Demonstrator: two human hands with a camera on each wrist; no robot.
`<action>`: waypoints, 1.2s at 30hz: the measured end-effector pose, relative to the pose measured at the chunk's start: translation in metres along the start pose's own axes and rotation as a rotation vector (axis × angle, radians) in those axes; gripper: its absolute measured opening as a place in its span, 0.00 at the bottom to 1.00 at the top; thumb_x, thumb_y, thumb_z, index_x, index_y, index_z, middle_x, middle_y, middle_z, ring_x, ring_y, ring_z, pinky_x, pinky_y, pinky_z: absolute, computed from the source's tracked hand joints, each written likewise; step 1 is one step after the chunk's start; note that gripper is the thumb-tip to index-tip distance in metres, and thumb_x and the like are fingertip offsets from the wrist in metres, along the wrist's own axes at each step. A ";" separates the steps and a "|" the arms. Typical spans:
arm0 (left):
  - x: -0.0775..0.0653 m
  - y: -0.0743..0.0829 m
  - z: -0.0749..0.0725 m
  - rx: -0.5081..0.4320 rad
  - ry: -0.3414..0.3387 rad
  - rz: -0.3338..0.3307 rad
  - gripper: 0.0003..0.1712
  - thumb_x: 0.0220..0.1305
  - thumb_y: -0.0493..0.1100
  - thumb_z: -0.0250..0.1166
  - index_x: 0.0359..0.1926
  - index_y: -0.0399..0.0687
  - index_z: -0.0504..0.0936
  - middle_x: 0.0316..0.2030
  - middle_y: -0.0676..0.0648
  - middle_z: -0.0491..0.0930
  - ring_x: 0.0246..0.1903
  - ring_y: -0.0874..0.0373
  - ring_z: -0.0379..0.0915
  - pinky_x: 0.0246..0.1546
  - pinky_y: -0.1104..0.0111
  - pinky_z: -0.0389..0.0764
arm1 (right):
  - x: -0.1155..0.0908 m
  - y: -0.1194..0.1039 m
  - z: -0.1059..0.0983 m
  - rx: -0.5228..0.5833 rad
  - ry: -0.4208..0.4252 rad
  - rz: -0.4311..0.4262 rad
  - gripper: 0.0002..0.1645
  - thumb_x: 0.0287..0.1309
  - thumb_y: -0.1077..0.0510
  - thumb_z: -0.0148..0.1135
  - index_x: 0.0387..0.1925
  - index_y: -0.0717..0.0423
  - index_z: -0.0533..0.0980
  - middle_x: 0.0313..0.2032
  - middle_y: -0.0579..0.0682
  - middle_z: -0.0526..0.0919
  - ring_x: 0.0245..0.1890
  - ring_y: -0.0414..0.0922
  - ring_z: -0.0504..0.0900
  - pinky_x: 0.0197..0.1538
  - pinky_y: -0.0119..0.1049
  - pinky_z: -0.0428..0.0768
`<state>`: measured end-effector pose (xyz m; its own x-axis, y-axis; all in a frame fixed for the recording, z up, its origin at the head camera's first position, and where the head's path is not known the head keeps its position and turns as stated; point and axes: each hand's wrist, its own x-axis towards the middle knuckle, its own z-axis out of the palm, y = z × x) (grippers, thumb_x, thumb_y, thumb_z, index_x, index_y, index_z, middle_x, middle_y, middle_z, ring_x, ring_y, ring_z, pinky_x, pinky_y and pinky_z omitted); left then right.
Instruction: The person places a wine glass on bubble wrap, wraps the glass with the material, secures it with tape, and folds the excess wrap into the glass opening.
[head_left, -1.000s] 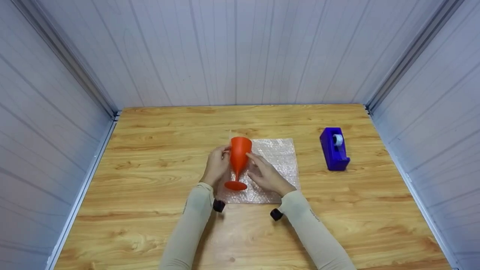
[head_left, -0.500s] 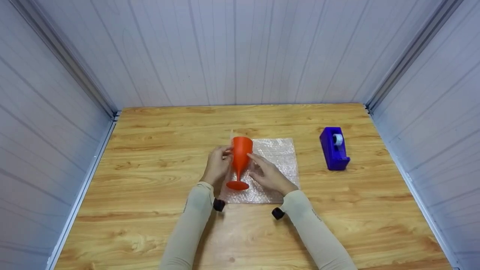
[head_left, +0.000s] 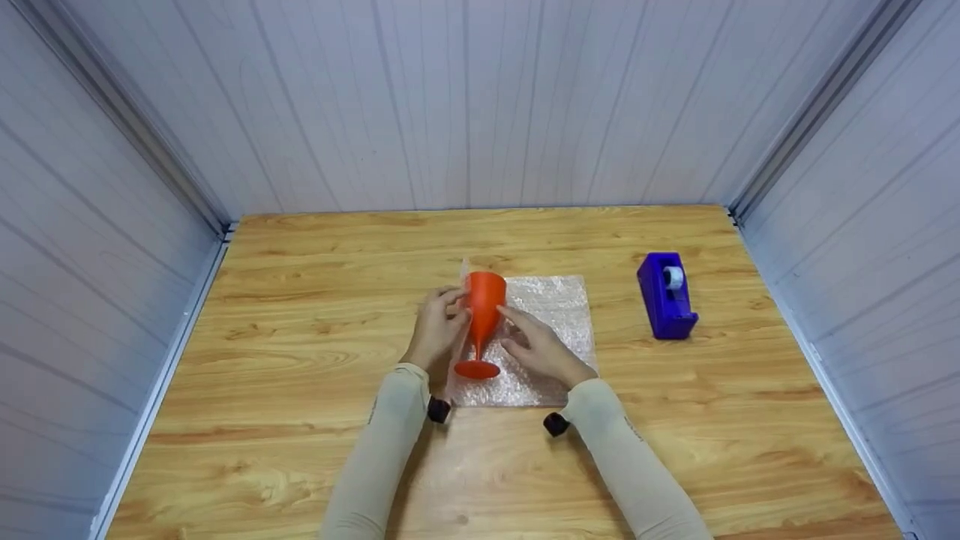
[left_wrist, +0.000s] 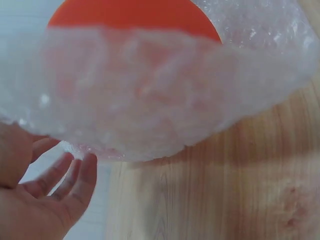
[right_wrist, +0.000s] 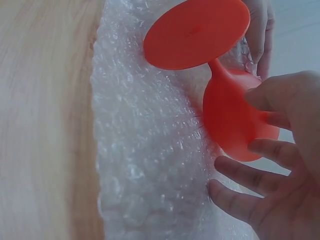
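Note:
An orange-red goblet (head_left: 484, 311) lies tilted on a sheet of bubble wrap (head_left: 551, 322), its round foot toward the person. At its left my left hand (head_left: 435, 322) pinches the raised edge of the bubble wrap. In the left wrist view this raised bubble wrap (left_wrist: 135, 95) hides the thumb and part of the goblet (left_wrist: 135, 15); several fingers (left_wrist: 82, 182) show below it. My right hand (head_left: 544, 349) reaches in from the right, its extended fingers touching the goblet's bowl. In the right wrist view those fingers (right_wrist: 245, 175) are spread beside the bowl (right_wrist: 230, 115).
A blue tape dispenser (head_left: 667, 296) with a white roll stands at the right on the wooden table (head_left: 315, 360). Pale panelled walls (head_left: 450, 105) enclose the table at the back and both sides. Black wrist cameras (head_left: 556, 424) sit under the sleeves.
The goblet has shifted slightly to the right. The raised left edge of the bubble wrap has moved right with it, closer against the bowl. Both hands have moved only a little.

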<state>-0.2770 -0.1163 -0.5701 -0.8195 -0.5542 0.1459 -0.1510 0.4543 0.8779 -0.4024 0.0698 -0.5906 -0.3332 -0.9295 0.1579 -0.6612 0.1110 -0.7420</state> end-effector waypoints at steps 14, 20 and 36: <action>0.002 0.002 0.004 -0.073 -0.051 0.007 0.28 0.64 0.31 0.68 0.65 0.37 0.76 0.59 0.38 0.76 0.53 0.46 0.77 0.49 0.60 0.82 | 0.001 0.003 -0.002 0.109 0.007 -0.006 0.40 0.67 0.64 0.62 0.76 0.56 0.58 0.70 0.59 0.65 0.57 0.56 0.78 0.57 0.42 0.78; 0.005 0.006 0.004 0.046 -0.072 0.021 0.27 0.65 0.34 0.68 0.64 0.37 0.77 0.62 0.38 0.73 0.58 0.45 0.73 0.51 0.60 0.81 | 0.002 0.003 -0.003 0.119 0.017 -0.034 0.39 0.67 0.63 0.63 0.75 0.60 0.59 0.67 0.61 0.66 0.56 0.55 0.78 0.57 0.42 0.79; 0.008 0.011 0.012 0.190 -0.082 0.093 0.29 0.65 0.39 0.70 0.66 0.45 0.76 0.61 0.40 0.74 0.59 0.46 0.73 0.60 0.58 0.74 | -0.002 0.006 -0.004 0.144 -0.011 0.013 0.44 0.67 0.63 0.63 0.78 0.55 0.53 0.69 0.63 0.64 0.52 0.57 0.81 0.55 0.45 0.80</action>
<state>-0.2922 -0.1073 -0.5644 -0.8758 -0.4488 0.1775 -0.1680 0.6282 0.7597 -0.4087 0.0740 -0.5928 -0.3332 -0.9322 0.1414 -0.5536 0.0721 -0.8296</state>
